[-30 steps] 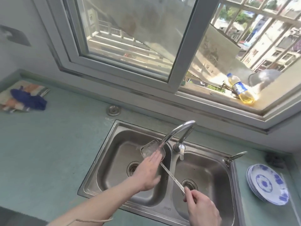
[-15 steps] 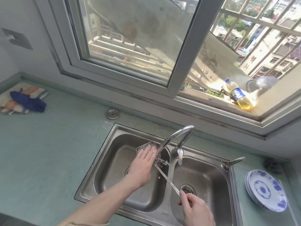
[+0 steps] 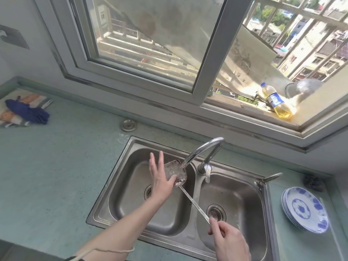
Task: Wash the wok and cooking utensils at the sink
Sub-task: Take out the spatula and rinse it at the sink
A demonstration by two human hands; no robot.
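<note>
A metal spatula (image 3: pixel 190 199) lies slanted over the left basin of the double steel sink (image 3: pixel 120 178), its flat blade under water running from the curved faucet (image 3: pixel 203 149). My right hand (image 3: pixel 228 240) grips the end of its long handle above the right basin. My left hand (image 3: pixel 160 176) is at the blade's left side with fingers straight and spread, the thumb touching the wet blade. No wok is in view.
A stack of blue-patterned plates (image 3: pixel 305 210) sits on the counter right of the sink. A dark scrubber (image 3: pixel 313 182) lies behind them. A blue cloth on a striped towel (image 3: pixel 26 110) lies far left. An oil bottle (image 3: pixel 275 101) rests on the window sill.
My left hand slid from on top of the blade to its left side and spread its fingers. The spatula stays under the running water, and the view shifted slightly.
</note>
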